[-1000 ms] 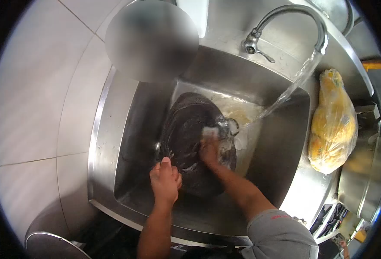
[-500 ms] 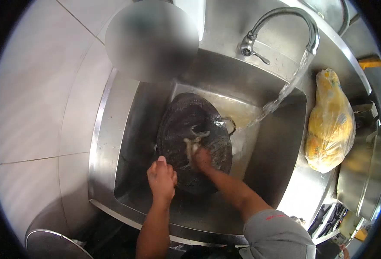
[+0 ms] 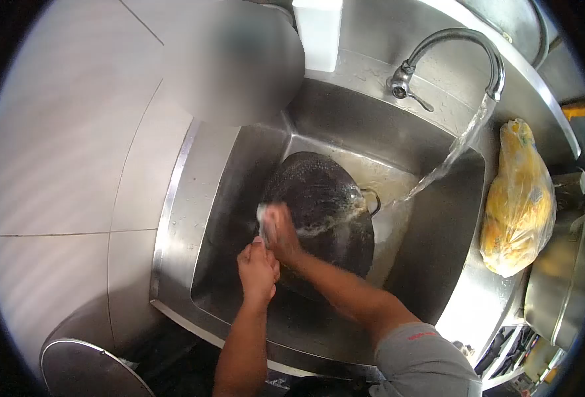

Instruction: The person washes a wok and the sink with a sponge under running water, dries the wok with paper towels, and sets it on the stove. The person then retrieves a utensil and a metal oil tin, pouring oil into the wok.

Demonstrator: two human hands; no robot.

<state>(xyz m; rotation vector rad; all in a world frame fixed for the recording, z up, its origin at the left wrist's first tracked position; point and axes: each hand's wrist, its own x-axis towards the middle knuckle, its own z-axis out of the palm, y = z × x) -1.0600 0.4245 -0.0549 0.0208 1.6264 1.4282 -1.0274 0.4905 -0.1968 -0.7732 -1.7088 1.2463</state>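
Observation:
A dark, wet wok (image 3: 322, 192) lies tilted in the sink, its loop handle (image 3: 374, 202) on the right side. My left hand (image 3: 258, 271) is closed at the wok's near-left edge with the thumb up; the part it grips is covered by the fingers. Just above it, my right hand (image 3: 280, 231) presses a whitish scrubbing pad or cloth (image 3: 262, 213) against the left edge of the wok. That hand is slightly blurred, and most of the pad is hidden under it.
Water runs from the curved faucet (image 3: 454, 34) into the steel sink (image 3: 431, 264), landing right of the wok. A plastic bag with yellow contents (image 3: 519, 198) lies on the right ledge. A white container (image 3: 319, 33) stands behind the sink, and a tiled wall (image 3: 54, 165) is on the left.
My right hand has moved left with the pad, from the wok's middle to its left edge beside my left hand. Whitish suds at the middle have thinned. The view has shifted slightly.

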